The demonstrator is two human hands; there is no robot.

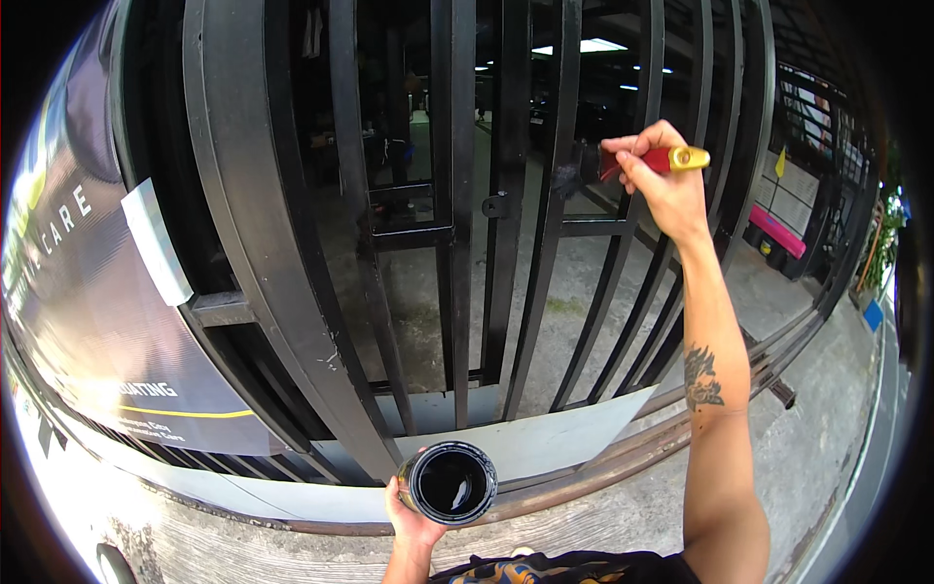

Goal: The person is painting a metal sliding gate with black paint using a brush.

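Observation:
My right hand (660,171) holds a paintbrush (668,159) with a red and yellow handle. Its dark bristle end is at the bars of a black metal gate (536,292), near a crosspiece; whether the bristles touch the metal cannot be told. Low in front of me, my left hand (416,522) grips an open can of black paint (452,483) from its left side and below. The can's rim is smeared with black, and a glossy highlight shows inside. A latch plate (496,205) with a hole sits on a gate bar left of the brush.
A printed banner (146,328) covers the left side, with a pale sheet (155,244) at its edge. Light panels (540,449) line the gate's foot, above a rusty metal rail (584,478). Through the bars a dim garage shows. Concrete pavement (817,438) runs along the right.

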